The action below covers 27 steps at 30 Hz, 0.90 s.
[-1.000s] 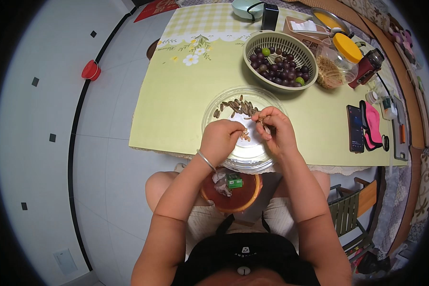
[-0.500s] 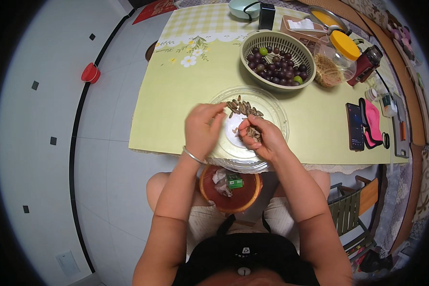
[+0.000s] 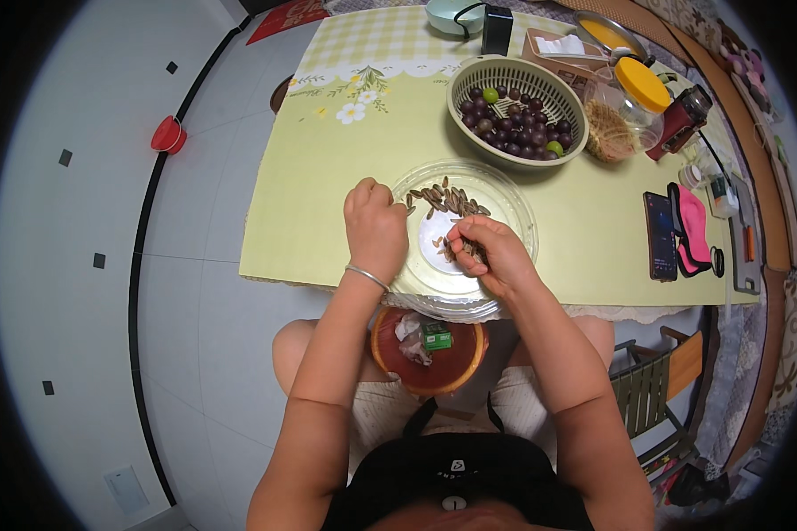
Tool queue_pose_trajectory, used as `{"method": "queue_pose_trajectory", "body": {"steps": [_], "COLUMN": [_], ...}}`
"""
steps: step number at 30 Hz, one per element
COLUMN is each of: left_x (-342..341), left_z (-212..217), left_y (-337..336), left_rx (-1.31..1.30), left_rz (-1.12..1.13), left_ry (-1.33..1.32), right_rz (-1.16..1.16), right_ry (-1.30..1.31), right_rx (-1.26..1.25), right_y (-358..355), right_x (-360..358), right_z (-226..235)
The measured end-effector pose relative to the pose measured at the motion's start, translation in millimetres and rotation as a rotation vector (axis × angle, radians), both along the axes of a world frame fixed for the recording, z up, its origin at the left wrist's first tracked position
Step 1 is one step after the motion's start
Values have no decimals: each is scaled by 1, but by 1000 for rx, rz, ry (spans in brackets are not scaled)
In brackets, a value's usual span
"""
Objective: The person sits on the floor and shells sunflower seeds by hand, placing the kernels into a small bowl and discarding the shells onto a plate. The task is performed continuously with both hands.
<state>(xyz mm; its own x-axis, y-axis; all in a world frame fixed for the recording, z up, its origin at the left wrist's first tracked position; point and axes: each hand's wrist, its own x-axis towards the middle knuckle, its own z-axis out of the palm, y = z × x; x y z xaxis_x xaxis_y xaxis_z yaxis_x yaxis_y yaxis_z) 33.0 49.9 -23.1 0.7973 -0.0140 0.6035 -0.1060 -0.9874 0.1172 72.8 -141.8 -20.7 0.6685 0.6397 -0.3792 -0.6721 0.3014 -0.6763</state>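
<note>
A round clear plastic dish (image 3: 515, 199) stands at the table's near edge. Striped sunflower seeds (image 3: 456, 202) lie across its far part, with small pale pieces (image 3: 437, 242) nearer me. My left hand (image 3: 376, 230), a bangle on its wrist, is curled closed at the dish's left rim. One seed shows right beside its thumb side; whether the fingers grip it is hidden. Over the right half of the dish, my right hand (image 3: 496, 252) has thumb and forefinger pressed together and the other fingers curled. More seeds or shells (image 3: 475, 251) show at its palm, partly covered by the fingers.
Beyond the dish stands a colander (image 3: 576, 97) of dark grapes. Right of it are a yellow-lidded jar (image 3: 642, 84) and a dark red flask (image 3: 677, 124). A phone (image 3: 659, 234) and pink pouch (image 3: 692, 221) lie right. Below the edge is a red-brown stool (image 3: 429, 376) holding crumpled tissue.
My left hand has moved left and away from the seeds, its fingers curling into a fist. My right hand has barely shifted.
</note>
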Motion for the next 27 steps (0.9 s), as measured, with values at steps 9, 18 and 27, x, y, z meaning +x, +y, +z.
{"method": "queue_pose_trajectory", "body": {"steps": [9,18,27], "left_x": [1,1,-19], "left_z": [-5,-5,18], "left_y": [-5,-7,-39], "left_rx": [-13,-3,-512], "left_rz": [-33,37,-257], "left_ry": [53,123,88], "right_rz": [1,-20,-130], "right_ry": [-54,-57,-212], "right_rx": [-3,-79,-124], "right_y": [-1,3,5], "right_x": [1,0,-4], "right_z": [-5,-5,-7]}}
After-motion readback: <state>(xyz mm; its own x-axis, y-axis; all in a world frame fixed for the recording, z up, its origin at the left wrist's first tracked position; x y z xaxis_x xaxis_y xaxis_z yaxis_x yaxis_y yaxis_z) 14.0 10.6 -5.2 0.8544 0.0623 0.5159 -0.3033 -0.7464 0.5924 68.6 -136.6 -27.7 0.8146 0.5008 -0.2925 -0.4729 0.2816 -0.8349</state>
